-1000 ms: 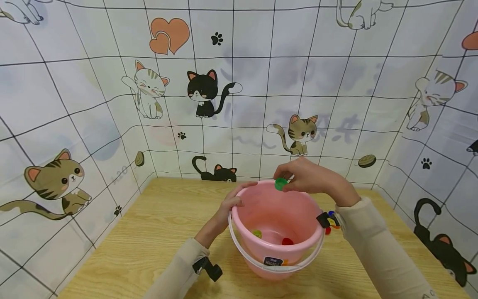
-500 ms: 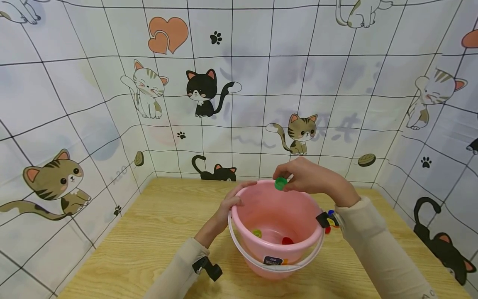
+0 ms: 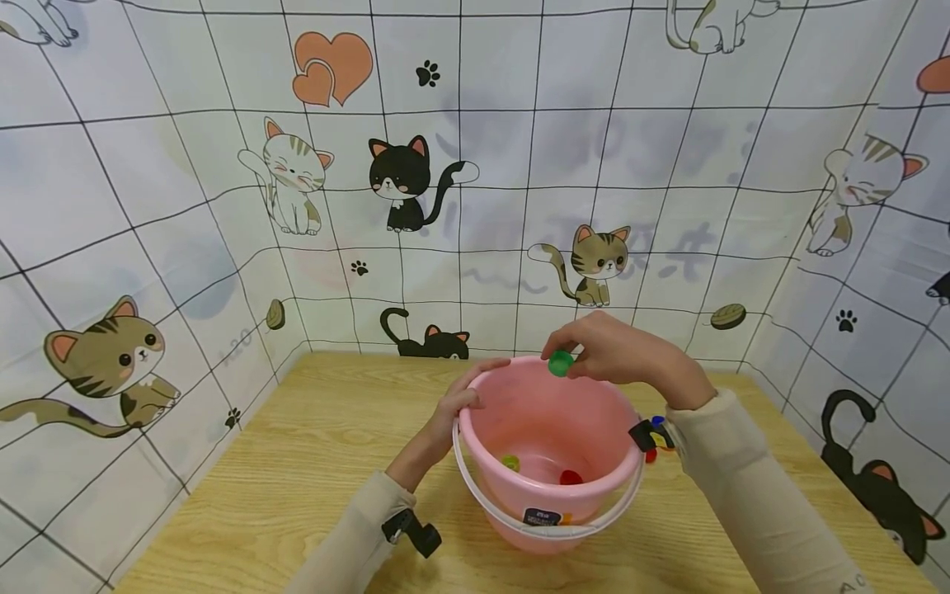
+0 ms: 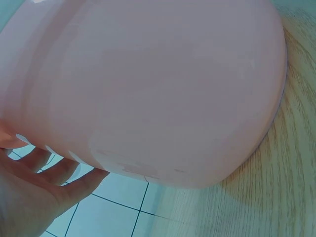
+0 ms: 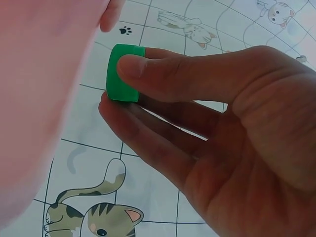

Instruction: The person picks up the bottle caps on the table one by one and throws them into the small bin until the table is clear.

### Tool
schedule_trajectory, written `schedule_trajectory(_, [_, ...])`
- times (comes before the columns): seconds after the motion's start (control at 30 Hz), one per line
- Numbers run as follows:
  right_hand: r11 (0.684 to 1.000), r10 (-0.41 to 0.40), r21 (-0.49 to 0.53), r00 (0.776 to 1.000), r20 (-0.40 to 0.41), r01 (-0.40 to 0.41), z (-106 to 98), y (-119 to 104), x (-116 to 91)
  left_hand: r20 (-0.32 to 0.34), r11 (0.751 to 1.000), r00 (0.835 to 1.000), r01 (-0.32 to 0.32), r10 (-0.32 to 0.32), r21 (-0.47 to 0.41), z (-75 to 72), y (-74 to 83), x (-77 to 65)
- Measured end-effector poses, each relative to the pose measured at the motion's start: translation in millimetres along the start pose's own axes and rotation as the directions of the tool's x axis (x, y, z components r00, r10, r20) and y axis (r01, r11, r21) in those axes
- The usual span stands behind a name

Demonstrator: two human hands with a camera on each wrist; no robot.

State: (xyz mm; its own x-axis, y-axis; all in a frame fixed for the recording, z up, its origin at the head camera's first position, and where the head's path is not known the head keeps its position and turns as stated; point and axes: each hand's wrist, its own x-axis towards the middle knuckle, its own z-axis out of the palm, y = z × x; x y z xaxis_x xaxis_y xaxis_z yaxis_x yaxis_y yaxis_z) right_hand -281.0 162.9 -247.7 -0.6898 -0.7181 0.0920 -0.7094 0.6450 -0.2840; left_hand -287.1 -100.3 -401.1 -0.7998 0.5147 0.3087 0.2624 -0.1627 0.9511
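A pink bucket (image 3: 512,487) with a white handle (image 3: 519,528) stands on the table, its mouth facing up. My left hand (image 3: 454,410) grips the bucket's left rim; in the left wrist view its fingers (image 4: 81,188) lie along the outer wall. Above the far rim my right hand (image 3: 612,351) pinches a green bottle cap (image 3: 560,363) between thumb and fingers. The right wrist view shows the same green cap (image 5: 116,81) side-on, beside the bucket wall (image 5: 39,98). At the bottom of the bucket are a red cap (image 3: 571,478) and a yellow-green piece (image 3: 510,463).
Just right of the bucket, partly hidden by the right wrist strap, lie small pieces: a blue one (image 3: 657,421), a red one (image 3: 651,455) and some yellow. The wooden table (image 3: 319,437) is backed by a cat-patterned cloth wall (image 3: 497,272).
The green cap has turned slightly in the right fingers. Both hands and the bucket have stayed in place.
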Motion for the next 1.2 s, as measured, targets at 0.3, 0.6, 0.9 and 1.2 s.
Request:
schedule_trajectory(0.3, [1.0,0.001,-0.005,1.0,0.003,-0.001,0.3,0.1,0.7,0.021,1.0,1.0,-0.02,0.02,-0.013,-1.4,-2.6,1.9])
schedule_trajectory(0.6, [1.0,-0.009,0.0,1.0,0.007,0.009,0.1,-2.3,2.1,0.011,1.0,1.0,-0.013,0.013,0.0,-1.6,-1.2,1.1])
schedule_trajectory(0.9, [1.0,-0.004,0.007,1.0,0.007,0.004,1.1,-3.3,1.5,0.014,1.0,1.0,0.002,-0.002,-0.018,-0.8,-1.8,0.3])
schedule_trajectory(1.2, [1.0,-0.005,0.0,1.0,-0.003,0.005,-0.3,-4.2,2.2,0.014,1.0,1.0,0.003,-0.003,-0.016,-1.4,-1.3,0.3])
